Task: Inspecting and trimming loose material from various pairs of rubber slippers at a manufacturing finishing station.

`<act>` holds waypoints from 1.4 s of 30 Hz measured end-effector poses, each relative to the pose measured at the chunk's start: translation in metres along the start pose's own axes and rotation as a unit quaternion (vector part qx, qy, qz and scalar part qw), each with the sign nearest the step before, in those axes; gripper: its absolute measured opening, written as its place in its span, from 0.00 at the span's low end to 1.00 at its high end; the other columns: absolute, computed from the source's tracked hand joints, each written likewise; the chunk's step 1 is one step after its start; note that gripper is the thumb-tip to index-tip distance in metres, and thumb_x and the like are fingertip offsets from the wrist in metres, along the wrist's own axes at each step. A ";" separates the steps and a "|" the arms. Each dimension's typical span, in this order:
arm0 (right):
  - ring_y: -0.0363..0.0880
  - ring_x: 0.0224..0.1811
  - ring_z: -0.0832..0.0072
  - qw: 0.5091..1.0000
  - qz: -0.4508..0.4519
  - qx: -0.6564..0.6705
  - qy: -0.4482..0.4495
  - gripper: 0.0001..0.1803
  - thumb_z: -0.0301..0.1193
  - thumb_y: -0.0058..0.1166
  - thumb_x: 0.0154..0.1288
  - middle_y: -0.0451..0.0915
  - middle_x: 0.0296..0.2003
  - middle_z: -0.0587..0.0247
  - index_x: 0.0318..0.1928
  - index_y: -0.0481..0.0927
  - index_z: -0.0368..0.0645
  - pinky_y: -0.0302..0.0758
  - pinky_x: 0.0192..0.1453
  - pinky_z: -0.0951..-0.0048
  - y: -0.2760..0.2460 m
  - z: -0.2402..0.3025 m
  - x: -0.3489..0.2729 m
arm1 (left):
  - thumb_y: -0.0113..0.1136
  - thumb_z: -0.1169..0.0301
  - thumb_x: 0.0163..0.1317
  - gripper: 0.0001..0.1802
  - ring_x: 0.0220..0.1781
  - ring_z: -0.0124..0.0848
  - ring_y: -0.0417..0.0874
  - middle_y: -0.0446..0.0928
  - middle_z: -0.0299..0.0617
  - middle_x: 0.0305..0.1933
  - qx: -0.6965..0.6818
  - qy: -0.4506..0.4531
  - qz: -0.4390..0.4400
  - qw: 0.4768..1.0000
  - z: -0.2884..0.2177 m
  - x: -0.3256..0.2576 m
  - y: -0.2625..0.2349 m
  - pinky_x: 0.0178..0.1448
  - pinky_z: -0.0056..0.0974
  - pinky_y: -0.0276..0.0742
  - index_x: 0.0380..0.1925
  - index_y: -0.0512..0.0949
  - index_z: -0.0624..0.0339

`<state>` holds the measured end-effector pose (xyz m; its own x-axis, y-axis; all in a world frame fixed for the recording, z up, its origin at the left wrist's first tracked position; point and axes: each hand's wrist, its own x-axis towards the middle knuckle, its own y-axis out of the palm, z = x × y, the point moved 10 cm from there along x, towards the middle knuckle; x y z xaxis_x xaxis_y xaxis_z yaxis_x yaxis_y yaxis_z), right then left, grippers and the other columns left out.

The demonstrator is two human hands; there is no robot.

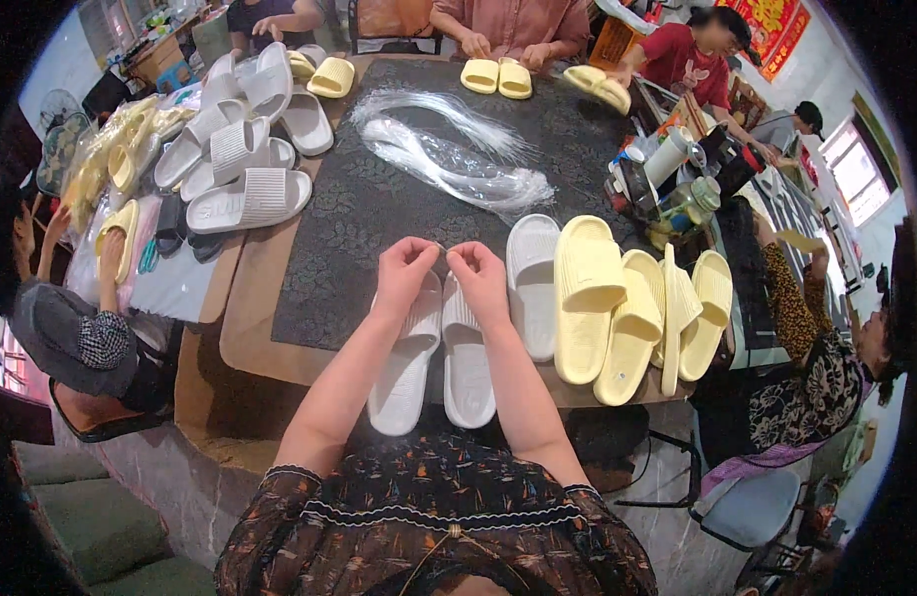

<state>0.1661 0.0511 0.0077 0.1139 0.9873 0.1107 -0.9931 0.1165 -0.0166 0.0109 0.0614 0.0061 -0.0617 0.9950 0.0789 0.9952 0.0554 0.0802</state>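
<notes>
My left hand [406, 276] and my right hand [480, 282] meet fingertip to fingertip above the near side of the table, both pinched closed. Whatever sits between the fingers is too small to make out. Directly below them stand a grey slide sandal [399, 382] and a second grey slide sandal [468, 382], side by side at the table edge, their far ends partly hidden by my hands. Right of my right hand lies another grey slide [533, 298]. Beyond my hands is a bundle of thin clear plastic strands [449, 164].
Several yellow slides [588, 338] line the near right edge. Grey slides [250, 199] pile up at the left. Jars and bottles [692, 204] crowd the right side of the dark-covered table [324, 248]. Other people sit around it, some handling yellow slides [513, 79].
</notes>
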 end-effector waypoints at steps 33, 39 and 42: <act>0.62 0.22 0.91 0.999 0.011 -0.007 -0.043 0.05 0.27 0.56 0.59 0.73 0.23 0.78 0.34 0.78 0.40 0.61 0.26 0.85 0.002 0.002 0.001 | 0.59 0.71 0.57 0.06 0.31 0.18 0.73 0.76 0.31 0.28 -0.031 -0.039 0.071 0.996 0.011 0.002 0.012 0.37 0.26 0.67 0.29 0.79 0.62; 0.61 0.22 0.91 0.999 0.012 0.015 -0.041 0.05 0.28 0.57 0.59 0.72 0.22 0.79 0.33 0.78 0.40 0.60 0.25 0.85 0.003 -0.002 0.001 | 0.59 0.71 0.56 0.05 0.31 0.17 0.72 0.76 0.30 0.28 -0.040 -0.057 0.087 0.994 0.016 0.003 0.013 0.35 0.25 0.66 0.28 0.79 0.61; 0.62 0.23 0.91 0.999 0.013 0.018 -0.039 0.05 0.27 0.57 0.59 0.72 0.22 0.78 0.33 0.78 0.39 0.60 0.25 0.84 0.004 0.000 0.000 | 0.60 0.71 0.56 0.05 0.30 0.17 0.71 0.76 0.30 0.28 -0.052 -0.050 0.092 0.993 0.014 0.003 0.015 0.35 0.24 0.65 0.28 0.78 0.61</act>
<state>0.1620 0.0517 0.0073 0.0865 0.9785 0.1871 -0.9963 0.0850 0.0160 0.0264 0.0661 -0.0068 0.1335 0.9910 0.0023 0.9755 -0.1318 0.1762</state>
